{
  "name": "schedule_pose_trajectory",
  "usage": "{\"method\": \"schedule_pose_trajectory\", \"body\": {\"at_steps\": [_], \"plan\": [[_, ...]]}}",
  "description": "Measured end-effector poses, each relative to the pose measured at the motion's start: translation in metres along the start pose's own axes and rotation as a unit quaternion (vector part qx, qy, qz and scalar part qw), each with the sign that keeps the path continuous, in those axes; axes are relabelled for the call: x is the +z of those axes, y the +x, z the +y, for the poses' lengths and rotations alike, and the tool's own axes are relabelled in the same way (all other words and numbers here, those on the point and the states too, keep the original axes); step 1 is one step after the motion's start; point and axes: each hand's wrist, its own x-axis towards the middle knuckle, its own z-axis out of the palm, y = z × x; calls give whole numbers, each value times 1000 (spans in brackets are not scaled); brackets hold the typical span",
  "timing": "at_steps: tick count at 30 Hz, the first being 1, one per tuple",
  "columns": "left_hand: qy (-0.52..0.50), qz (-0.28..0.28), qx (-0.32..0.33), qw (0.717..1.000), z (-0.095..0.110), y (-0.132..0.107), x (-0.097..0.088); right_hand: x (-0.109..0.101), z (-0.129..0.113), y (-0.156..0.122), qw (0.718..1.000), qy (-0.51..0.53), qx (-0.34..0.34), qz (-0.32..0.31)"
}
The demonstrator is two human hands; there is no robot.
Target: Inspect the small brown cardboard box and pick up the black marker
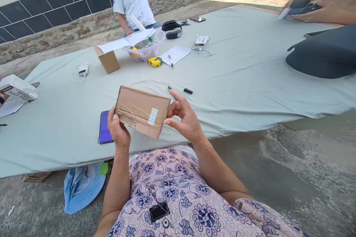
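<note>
Cardboard box [141, 108] bears dark scribbles [126, 117] and a patterned sticker [152, 116].

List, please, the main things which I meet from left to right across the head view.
White printed box, small white device, left hand, cardboard piece, right hand, large dark rounded item.

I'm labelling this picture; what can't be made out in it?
Cardboard box: underside, head view, hidden by its own facing side.
Black marker: one end, head view, behind the right hand.
Printed sheet beside the tape measure: wording, head view, too small.
White carton: left end, head view, cut off by the edge.
</note>
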Motion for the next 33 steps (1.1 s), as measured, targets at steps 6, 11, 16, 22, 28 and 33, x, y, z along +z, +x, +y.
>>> {"method": "schedule_pose_trajectory", "body": {"at_steps": [6, 11, 16, 22, 28, 33], "plan": [[0, -50, -12, 999, -5, 4, -8, -2, -8, 0, 998, 44, 34, 44], [7, -86, -9, 996, -8, 6, -12, -4, -8, -1, 998, 37, 20, 54], [48, -153, -30, 987, -7, 6, -12, -6, -2, -1, 996, -51, 11, 78], [161, -235, -73, 956, 2, -1, -14, -2, 11, -1, 985, -145, 10, 89], [301, -186, -93, 931, 10, -11, -4, 10, 18, -6, 982, -177, 4, 65], [323, -136, -72, 934, 6, -16, 2, 16, 19, -8, 981, -184, 0, 64]]}}
